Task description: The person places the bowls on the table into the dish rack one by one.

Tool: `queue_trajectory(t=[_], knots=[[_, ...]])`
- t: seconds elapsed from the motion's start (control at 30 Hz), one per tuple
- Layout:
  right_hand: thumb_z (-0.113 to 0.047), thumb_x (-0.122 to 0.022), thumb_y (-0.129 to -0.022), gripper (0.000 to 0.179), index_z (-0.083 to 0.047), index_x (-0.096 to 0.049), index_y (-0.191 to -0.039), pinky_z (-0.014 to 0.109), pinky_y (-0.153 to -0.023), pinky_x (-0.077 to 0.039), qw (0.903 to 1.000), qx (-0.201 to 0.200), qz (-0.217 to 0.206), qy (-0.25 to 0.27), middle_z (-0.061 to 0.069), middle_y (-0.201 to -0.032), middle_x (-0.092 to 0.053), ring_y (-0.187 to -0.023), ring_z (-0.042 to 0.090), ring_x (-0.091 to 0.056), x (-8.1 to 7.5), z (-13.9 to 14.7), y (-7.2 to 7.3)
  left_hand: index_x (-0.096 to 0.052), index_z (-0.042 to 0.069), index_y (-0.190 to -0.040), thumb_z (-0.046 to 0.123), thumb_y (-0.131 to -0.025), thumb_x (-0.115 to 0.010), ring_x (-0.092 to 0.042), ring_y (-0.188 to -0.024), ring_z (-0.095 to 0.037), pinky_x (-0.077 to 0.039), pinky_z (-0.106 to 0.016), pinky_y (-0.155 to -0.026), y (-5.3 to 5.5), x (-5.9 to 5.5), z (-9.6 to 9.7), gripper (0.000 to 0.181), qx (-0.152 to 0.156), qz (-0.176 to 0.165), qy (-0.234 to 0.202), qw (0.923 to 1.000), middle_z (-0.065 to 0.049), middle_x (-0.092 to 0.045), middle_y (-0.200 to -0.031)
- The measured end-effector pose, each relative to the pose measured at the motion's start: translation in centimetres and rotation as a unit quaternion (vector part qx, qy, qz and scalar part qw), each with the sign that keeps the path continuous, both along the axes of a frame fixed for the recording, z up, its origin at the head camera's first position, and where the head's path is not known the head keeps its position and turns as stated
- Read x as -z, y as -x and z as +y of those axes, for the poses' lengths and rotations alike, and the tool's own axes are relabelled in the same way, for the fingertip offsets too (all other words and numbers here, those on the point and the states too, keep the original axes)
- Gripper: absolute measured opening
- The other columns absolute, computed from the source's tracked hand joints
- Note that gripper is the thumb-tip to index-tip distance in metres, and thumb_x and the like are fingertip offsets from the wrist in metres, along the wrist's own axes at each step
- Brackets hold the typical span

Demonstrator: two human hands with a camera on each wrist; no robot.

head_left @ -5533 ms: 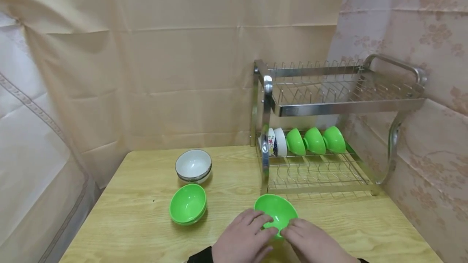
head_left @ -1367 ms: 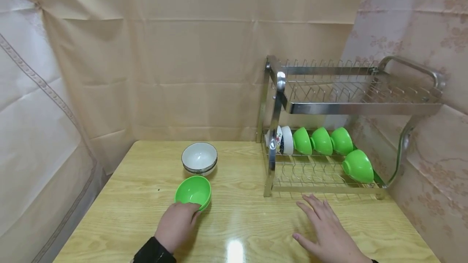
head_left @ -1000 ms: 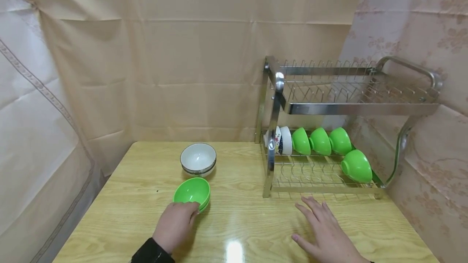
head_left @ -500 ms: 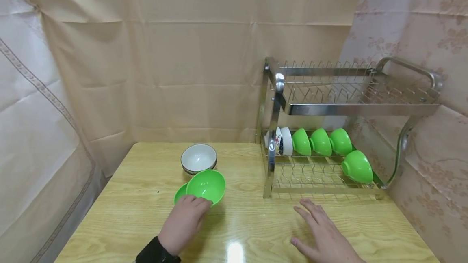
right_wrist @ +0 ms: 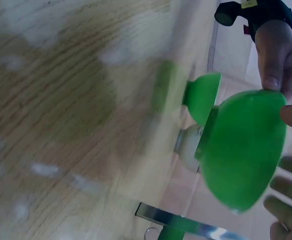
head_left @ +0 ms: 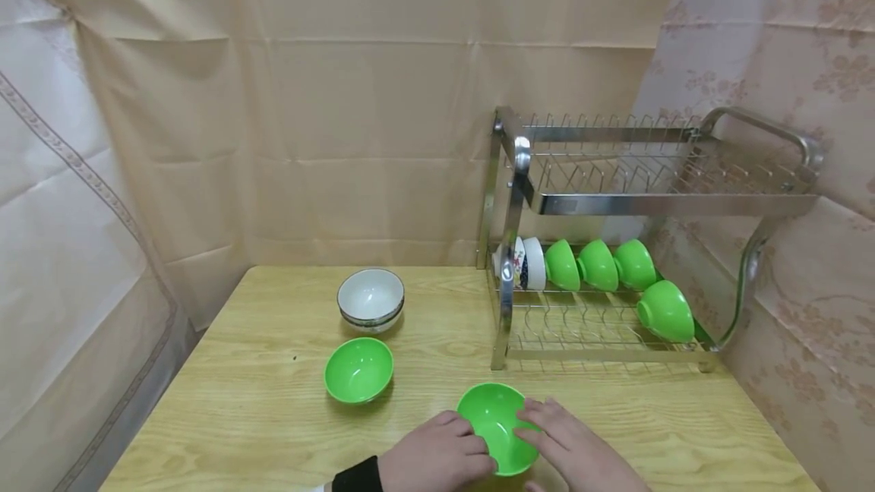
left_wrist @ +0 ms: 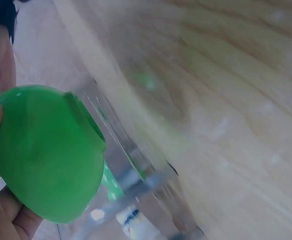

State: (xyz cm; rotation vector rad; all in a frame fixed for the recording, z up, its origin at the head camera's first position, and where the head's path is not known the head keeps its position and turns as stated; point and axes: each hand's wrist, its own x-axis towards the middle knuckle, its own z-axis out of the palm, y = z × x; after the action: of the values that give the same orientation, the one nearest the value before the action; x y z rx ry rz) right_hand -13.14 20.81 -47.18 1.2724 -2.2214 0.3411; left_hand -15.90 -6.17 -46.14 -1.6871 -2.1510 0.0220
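Over the front of the table, my left hand (head_left: pixel 437 455) grips the near left rim of a green bowl (head_left: pixel 494 424), its fingers curled over the edge. The bowl is tilted, its inside facing up toward the head view. In the left wrist view my thumb lies against the green bowl (left_wrist: pixel 48 150). My right hand (head_left: pixel 577 446) is at the bowl's right side, fairly straight fingers reaching over its rim. Its fingers (right_wrist: pixel 288 192) look spread in the right wrist view, with the thumb by the bowl. Another green bowl (head_left: pixel 358 370) stands on the table, left of both hands.
Behind that bowl stand stacked white bowls (head_left: pixel 371 298). A two-tier metal dish rack (head_left: pixel 656 205) occupies the right rear; its lower tier holds white bowls (head_left: pixel 535 264) and several green bowls (head_left: pixel 666 311) on their sides. Cloth hangs behind and at both sides.
A green bowl was set in the rack's front right. My left hand then lifted the top green bowl from its stack and carried it right and nearer. My right hand has come to its side.
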Motion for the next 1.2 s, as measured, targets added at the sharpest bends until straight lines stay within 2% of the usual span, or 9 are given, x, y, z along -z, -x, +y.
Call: queue_trajectory(t=[0.1, 0.27, 0.43, 0.57, 0.87, 0.97, 1.07, 1.13, 1.2], knots=[[-0.043, -0.06, -0.097, 0.04, -0.009, -0.063, -0.119, 0.026, -0.119, -0.016, 0.9978, -0.063, -0.005, -0.019, 0.007, -0.124, -0.061, -0.115, 0.024, -0.057, 0.3, -0.2, 0.2, -0.068, 0.033, -0.107, 0.039, -0.097, -0.058, -0.051, -0.09, 0.0, -0.038, -0.017, -0.088, -0.2, -0.1, 0.8, 0.015, 0.021, -0.021, 0.019, 0.9994, 0.022, -0.063, -0.098], [-0.023, -0.06, -0.096, 0.011, -0.016, -0.066, -0.103, 0.03, -0.106, -0.04, 0.9924, -0.112, 0.031, -0.04, -0.004, -0.104, -0.063, -0.1, 0.009, -0.059, 1.0, -0.5, 0.6, -0.068, 0.033, -0.107, 0.039, -0.099, -0.053, -0.05, -0.091, 0.001, -0.038, -0.017, -0.09, -0.4, 0.0, 1.5, 0.018, 0.024, -0.034, 0.017, 0.999, 0.022, -0.063, -0.1], [-0.023, -0.061, -0.093, 0.008, -0.019, -0.065, -0.099, 0.031, -0.095, -0.046, 0.9917, -0.104, 0.063, -0.043, -0.012, -0.095, -0.06, -0.095, 0.004, -0.058, 1.2, -0.5, 0.5, -0.067, 0.032, -0.106, 0.037, -0.097, -0.056, -0.05, -0.09, 0.0, -0.038, -0.017, -0.088, -0.4, 0.1, 1.8, 0.015, 0.017, -0.015, 0.016, 0.9996, 0.022, -0.062, -0.096], [-0.022, -0.071, -0.084, 0.019, -0.019, -0.066, -0.101, 0.03, -0.096, -0.047, 0.9942, -0.096, 0.044, -0.024, -0.014, -0.092, -0.058, -0.092, 0.003, -0.057, 1.1, -0.4, 0.2, -0.067, 0.033, -0.102, 0.034, -0.093, -0.062, -0.049, -0.089, -0.001, -0.038, -0.018, -0.087, -0.4, -0.1, 2.0, 0.011, 0.008, 0.006, 0.01, 0.9999, 0.022, -0.061, -0.093], [-0.024, -0.067, -0.088, 0.009, -0.019, -0.064, -0.096, 0.031, -0.105, -0.039, 0.9985, -0.05, 0.007, 0.022, -0.017, -0.083, -0.053, -0.087, 0.0, -0.055, 0.9, -0.3, 0.1, -0.069, 0.034, -0.101, 0.033, -0.094, -0.063, -0.053, -0.092, -0.002, -0.039, -0.02, -0.086, -0.3, -0.7, 2.9, 0.009, -0.033, 0.041, -0.013, 0.9985, 0.022, -0.063, -0.096], [-0.021, -0.052, -0.101, 0.012, -0.019, -0.063, -0.097, 0.028, -0.113, -0.03, 0.9986, -0.026, -0.011, 0.044, -0.015, -0.088, -0.058, -0.09, 0.004, -0.06, 0.8, 0.2, 0.5, -0.069, 0.032, -0.108, 0.035, -0.094, -0.065, -0.056, -0.106, -0.006, -0.041, -0.024, -0.097, -0.2, -0.8, 3.4, 0.015, -0.054, 0.02, -0.05, 0.997, 0.016, -0.064, -0.108], [-0.014, -0.048, -0.103, 0.015, -0.018, -0.063, -0.103, 0.026, -0.113, -0.032, 0.9953, 0.045, -0.051, 0.07, -0.008, -0.105, -0.066, -0.103, 0.016, -0.065, 0.4, 1.2, 0.6, -0.065, 0.027, -0.123, 0.042, -0.094, -0.065, -0.052, -0.122, -0.014, -0.038, -0.031, -0.108, -0.1, -0.8, 3.7, 0.033, -0.07, -0.001, -0.095, 0.9931, 0.006, -0.06, -0.128], [-0.01, -0.062, -0.096, 0.012, -0.017, -0.063, -0.106, 0.031, -0.104, -0.045, 0.9843, 0.12, -0.085, 0.097, 0.0, -0.114, -0.068, -0.107, 0.025, -0.066, 0.0, 2.0, 0.5, -0.06, 0.024, -0.131, 0.048, -0.093, -0.064, -0.048, -0.13, -0.02, -0.036, -0.034, -0.111, -0.1, -0.9, 3.8, 0.045, -0.076, 0.006, -0.114, 0.9905, -0.001, -0.054, -0.139], [-0.004, -0.068, -0.09, 0.024, -0.014, -0.063, -0.111, 0.043, -0.097, -0.05, 0.958, 0.199, -0.16, 0.13, 0.009, -0.12, -0.068, -0.112, 0.034, -0.063, -0.6, 3.0, 0.7, -0.057, 0.022, -0.137, 0.052, -0.093, -0.062, -0.044, -0.134, -0.023, -0.034, -0.036, -0.113, -0.1, -0.9, 3.8, 0.054, -0.083, 0.012, -0.121, 0.9891, -0.005, -0.049, -0.146]])
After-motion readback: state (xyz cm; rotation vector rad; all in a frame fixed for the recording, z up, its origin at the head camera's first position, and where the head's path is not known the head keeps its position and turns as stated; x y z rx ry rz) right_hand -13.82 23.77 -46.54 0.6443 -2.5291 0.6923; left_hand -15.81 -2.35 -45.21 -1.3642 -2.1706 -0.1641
